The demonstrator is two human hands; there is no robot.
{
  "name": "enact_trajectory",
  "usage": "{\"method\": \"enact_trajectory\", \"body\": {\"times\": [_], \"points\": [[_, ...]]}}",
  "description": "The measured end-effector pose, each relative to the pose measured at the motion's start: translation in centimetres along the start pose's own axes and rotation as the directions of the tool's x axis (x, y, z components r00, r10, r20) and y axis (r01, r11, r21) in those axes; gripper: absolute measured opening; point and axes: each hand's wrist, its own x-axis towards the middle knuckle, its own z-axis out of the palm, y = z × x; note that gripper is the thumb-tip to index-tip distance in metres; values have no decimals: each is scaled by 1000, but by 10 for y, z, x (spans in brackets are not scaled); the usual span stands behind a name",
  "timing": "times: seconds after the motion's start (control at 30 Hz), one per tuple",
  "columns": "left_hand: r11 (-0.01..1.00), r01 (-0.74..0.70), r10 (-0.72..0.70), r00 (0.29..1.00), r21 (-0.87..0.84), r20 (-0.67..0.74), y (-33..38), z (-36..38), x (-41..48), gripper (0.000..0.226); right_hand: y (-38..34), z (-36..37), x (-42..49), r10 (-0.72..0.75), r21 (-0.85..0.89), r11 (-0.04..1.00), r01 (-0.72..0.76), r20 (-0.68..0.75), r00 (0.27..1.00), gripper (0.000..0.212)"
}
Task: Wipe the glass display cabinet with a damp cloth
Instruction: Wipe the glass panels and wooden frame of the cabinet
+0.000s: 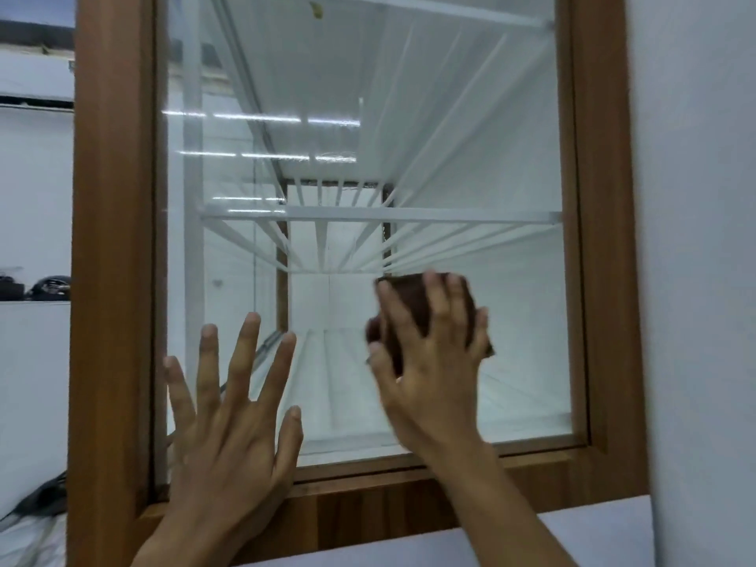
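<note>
Against the pane of the glass display cabinet with a brown wood-grain frame [114, 247], low and right of centre, the right hand [429, 354] lay flat with fingers spread over a dark brown folded cloth [413, 304]. Cloth: pressed between palm and glass, largely hidden by the fingers; only its upper edge, a lump at the left and a corner at the lower right showed. Its outline was blurred, and whether it was damp could not be told.

Left hand [233, 419]: open, all fingers splayed wide, holding nothing, placed over the lower left corner of the pane with the heel of the palm over the bottom rail of the frame. Contact with the glass appeared likely but could not be confirmed. Both forearms were cut off by the lower edge of the view.

Cabinet interior, seen through the pane: white slatted shelf [368, 214] across the middle, its slats running away toward the back; a second white shelf near the top, partly cut off; white walls and floor. Streaks of reflected strip lighting [262, 118] crossed the upper left of the glass and obscured what lay behind. A small yellowish mark near the top could not be identified.

Surroundings: pale wall [695, 239] at the right, just beside the frame. At the left, dark objects [37, 286] on a white ledge, too small and blurred to name. The upper part of the frame ran out of view.
</note>
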Motion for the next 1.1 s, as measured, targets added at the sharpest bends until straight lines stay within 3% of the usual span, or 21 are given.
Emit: {"method": "enact_trajectory", "body": {"times": [0.07, 0.13, 0.17, 0.23, 0.3, 0.33, 0.4, 0.47, 0.5, 0.57, 0.63, 0.67, 0.73, 0.8, 0.87, 0.97, 1.03, 1.1], "points": [[999, -32, 31, 999, -19, -34, -1, -4, 27, 71, 39, -17, 42, 266, 34, 964, -265, -67, 962, 63], [999, -50, 49, 997, -12, -57, -2, -8, 62, 68, 38, -28, 74, 354, 95, 933, -347, -78, 932, 63], [999, -39, 38, 997, -14, -69, -3, -11, 79, 67, 23, -25, 78, 291, 95, 954, -284, -73, 954, 64], [999, 13, -17, 994, -33, -110, -4, -16, 109, 67, -17, -14, 61, 2, 82, 997, -2, 0, 1000, 64], [998, 48, -53, 991, -42, -126, -3, -19, 128, 66, -25, -8, 31, -204, 31, 979, 203, 44, 978, 64], [998, 51, -56, 990, -40, -133, -3, -20, 132, 67, -7, -7, 31, -193, 2, 981, 193, 17, 981, 63], [999, 34, -38, 989, -32, -143, -4, -19, 137, 67, 50, -17, 51, 67, -4, 998, -67, -83, 994, 61], [1000, 6, -10, 990, -25, -143, -1, -21, 148, 67, 82, -37, 89, 329, 44, 944, -327, -157, 931, 61], [1000, -9, 6, 990, -20, -144, 1, -25, 160, 68, 77, -40, 110, 346, 43, 938, -343, -162, 924, 62], [999, -29, 25, 988, -23, -149, 8, -37, 195, 68, 42, -37, 148, 97, -8, 995, -98, -78, 992, 63], [999, -28, 23, 986, -28, -162, 10, -52, 239, 67, 20, -37, 181, -183, -14, 983, 184, 28, 983, 64], [999, -26, 22, 987, -26, -156, 7, -60, 262, 67, 28, -43, 206, -193, -21, 981, 193, 20, 981, 64], [1000, -25, 23, 990, -16, -141, -4, -76, 303, 67, 63, -59, 263, 59, -7, 998, -60, -86, 995, 63], [1000, -22, 22, 991, 2, -132, -13, -91, 340, 67, 77, -76, 321, 272, 33, 962, -270, -121, 955, 64], [999, -30, 31, 993, 10, -116, -16, -108, 376, 67, 40, -75, 364, 170, 37, 985, -168, -93, 981, 63], [1000, 15, -16, 993, -6, -120, -40, -136, 431, 65, -39, -62, 398, -196, 60, 979, 194, 23, 980, 62], [998, 66, -66, 992, -1, -112, -69, -156, 459, 64, -51, -62, 424, -199, 43, 979, 198, 14, 980, 60], [996, 70, -66, 995, 49, -74, -97, -176, 475, 63, -46, -66, 457, -18, 40, 999, 19, -35, 999, 60]]}}
